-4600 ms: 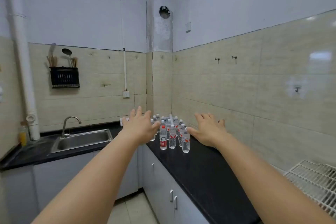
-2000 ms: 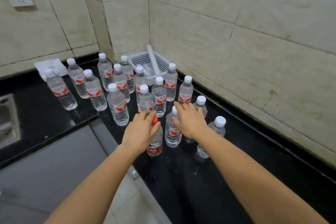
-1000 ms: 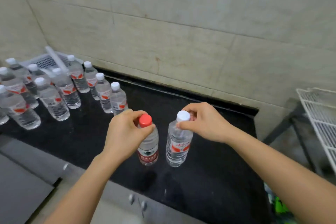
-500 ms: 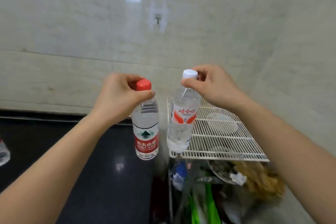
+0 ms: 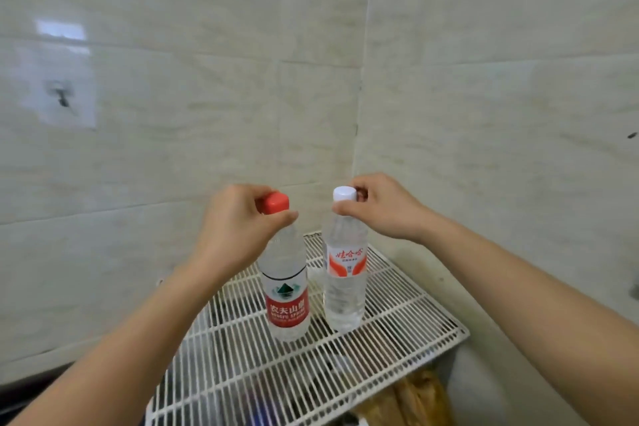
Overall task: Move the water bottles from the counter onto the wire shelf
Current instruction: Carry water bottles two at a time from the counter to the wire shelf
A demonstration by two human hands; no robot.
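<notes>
My left hand (image 5: 238, 228) grips the neck of a clear bottle with a red cap and red label (image 5: 286, 301). My right hand (image 5: 383, 209) pinches the neck of a white-capped bottle with an orange label (image 5: 344, 290). Both bottles hang upright side by side over the middle of the white wire shelf (image 5: 397, 332). Their bases are at or just above the wires; I cannot tell whether they touch.
The shelf sits in a corner between two tiled walls (image 5: 207, 114). A strip of the black counter (image 5: 20, 391) shows at the lower left. Below the shelf wires lie blurred things, among them something brown (image 5: 415, 398).
Both hands have carried the bottles further right, from the shelf's front edge to over its middle. The view has swung toward the corner, and the counter has nearly left the frame.
</notes>
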